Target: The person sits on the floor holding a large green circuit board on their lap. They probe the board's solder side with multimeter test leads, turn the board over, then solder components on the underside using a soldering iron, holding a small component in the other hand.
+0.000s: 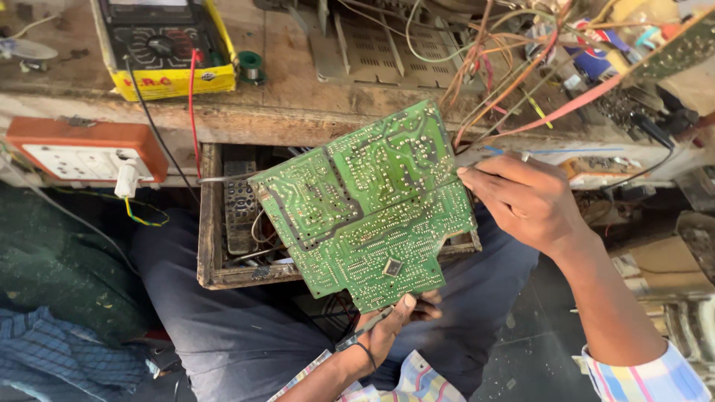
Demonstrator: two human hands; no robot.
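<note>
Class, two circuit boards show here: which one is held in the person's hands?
The large green circuit board at centre; the other board lies on the bench, top right.

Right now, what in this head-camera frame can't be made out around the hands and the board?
- Left hand: mostly hidden under the green circuit board; only a thumb and fingertips show.
- Right hand: what it pinches at the board's edge is covered by its own fingers.
- Open drawer: contents masked by the board.
- Yellow multimeter: cut off by the top edge.
</note>
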